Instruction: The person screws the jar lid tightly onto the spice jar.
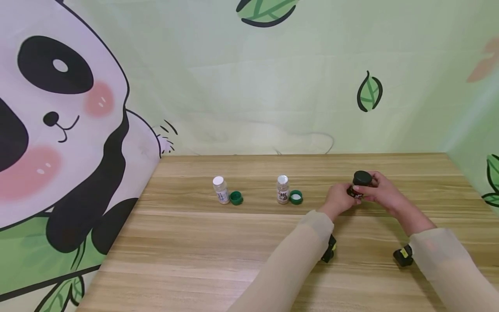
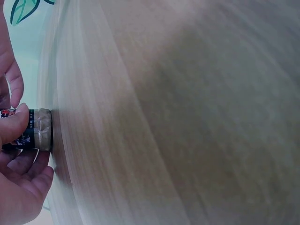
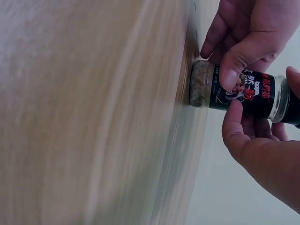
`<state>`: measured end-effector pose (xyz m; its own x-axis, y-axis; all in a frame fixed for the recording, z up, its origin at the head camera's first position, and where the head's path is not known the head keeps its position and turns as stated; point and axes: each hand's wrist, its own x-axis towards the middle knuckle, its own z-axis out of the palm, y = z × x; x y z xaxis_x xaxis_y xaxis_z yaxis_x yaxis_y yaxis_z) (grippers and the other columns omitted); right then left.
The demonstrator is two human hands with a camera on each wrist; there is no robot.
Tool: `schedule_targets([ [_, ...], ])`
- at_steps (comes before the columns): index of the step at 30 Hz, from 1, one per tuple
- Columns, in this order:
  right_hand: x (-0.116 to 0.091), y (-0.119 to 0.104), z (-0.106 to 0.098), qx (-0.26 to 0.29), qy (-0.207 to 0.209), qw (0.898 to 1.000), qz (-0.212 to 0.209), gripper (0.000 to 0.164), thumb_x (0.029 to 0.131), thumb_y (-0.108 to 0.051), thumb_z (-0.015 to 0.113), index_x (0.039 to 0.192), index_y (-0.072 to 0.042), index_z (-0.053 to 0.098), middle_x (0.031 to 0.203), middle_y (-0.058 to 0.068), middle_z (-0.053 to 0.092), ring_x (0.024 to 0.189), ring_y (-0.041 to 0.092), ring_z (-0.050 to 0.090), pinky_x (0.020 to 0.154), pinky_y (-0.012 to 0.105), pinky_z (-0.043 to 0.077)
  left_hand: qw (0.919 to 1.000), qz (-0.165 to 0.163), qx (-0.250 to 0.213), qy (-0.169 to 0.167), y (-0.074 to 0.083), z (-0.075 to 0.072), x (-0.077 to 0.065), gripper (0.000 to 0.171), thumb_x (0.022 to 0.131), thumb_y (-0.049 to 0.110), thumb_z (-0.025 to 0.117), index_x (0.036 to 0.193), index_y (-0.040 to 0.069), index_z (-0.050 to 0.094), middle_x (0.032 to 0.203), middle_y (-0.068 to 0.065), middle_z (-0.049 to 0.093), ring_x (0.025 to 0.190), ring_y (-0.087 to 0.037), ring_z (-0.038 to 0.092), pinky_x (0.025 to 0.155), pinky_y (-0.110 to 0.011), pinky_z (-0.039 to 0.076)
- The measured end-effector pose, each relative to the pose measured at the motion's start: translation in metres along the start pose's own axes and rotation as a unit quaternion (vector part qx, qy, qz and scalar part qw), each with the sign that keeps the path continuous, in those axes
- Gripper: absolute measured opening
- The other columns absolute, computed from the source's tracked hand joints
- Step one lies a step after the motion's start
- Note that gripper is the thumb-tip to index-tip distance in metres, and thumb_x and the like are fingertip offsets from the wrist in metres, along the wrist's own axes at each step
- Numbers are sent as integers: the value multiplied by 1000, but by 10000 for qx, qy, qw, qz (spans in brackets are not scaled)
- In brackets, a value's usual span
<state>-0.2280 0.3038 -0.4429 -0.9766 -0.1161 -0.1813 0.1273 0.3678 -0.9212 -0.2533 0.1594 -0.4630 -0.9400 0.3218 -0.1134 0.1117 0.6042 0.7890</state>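
Note:
Toward the right of the table, both hands are on one glass seasoning bottle (image 1: 357, 189) with a black cap and a black label. It stands upright, its clear base close to the wood in both wrist views. My left hand (image 1: 338, 200) grips the bottle low down, thumb (image 3: 229, 78) across the label. My right hand (image 1: 383, 193) holds it from the other side, higher up, with its thumb just under the cap (image 1: 362, 177). In the right wrist view pale contents show through the base (image 3: 201, 84); fingers hide part of the label.
Two small clear bottles with white tops stand to the left, one at the far left (image 1: 221, 190) and one mid-table (image 1: 283, 190). Beside each lies a green cap, one (image 1: 236, 198) left and one (image 1: 296, 197) right. A panda-print cloth (image 1: 234, 86) rises behind the table's back edge.

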Motion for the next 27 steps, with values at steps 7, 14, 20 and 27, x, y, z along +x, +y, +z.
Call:
schedule_targets([
  [7,-3,-3,-1,34,-214,9998,-46,67,104,-15,56,149,15,16,153,43,33,93,-15,55,83,18,56,9999,86,103,21,-2,2,2,26,85,16,83,109,9,76,105,-2,78,79,-5,52,71,-13,43],
  [14,-2,-1,-17,-16,-895,9957,-228,67,104,-10,51,154,15,13,154,46,27,99,-15,55,88,22,56,10000,42,39,29,-1,0,1,31,84,14,84,113,9,76,111,-4,79,90,-7,65,80,-14,48],
  [20,-1,3,-24,-98,-1011,9945,-256,64,105,-11,51,152,17,18,144,26,49,102,-15,56,89,25,57,9999,-25,144,11,-1,1,-1,32,85,16,84,115,10,76,112,-2,79,96,-7,68,82,-13,49],
  [27,-1,0,-22,-100,-927,9952,-280,62,105,-14,53,151,14,23,145,25,48,103,-13,56,90,25,56,9999,-41,141,12,1,1,-1,31,85,16,84,113,8,76,113,-4,78,96,-9,66,82,-14,49],
])
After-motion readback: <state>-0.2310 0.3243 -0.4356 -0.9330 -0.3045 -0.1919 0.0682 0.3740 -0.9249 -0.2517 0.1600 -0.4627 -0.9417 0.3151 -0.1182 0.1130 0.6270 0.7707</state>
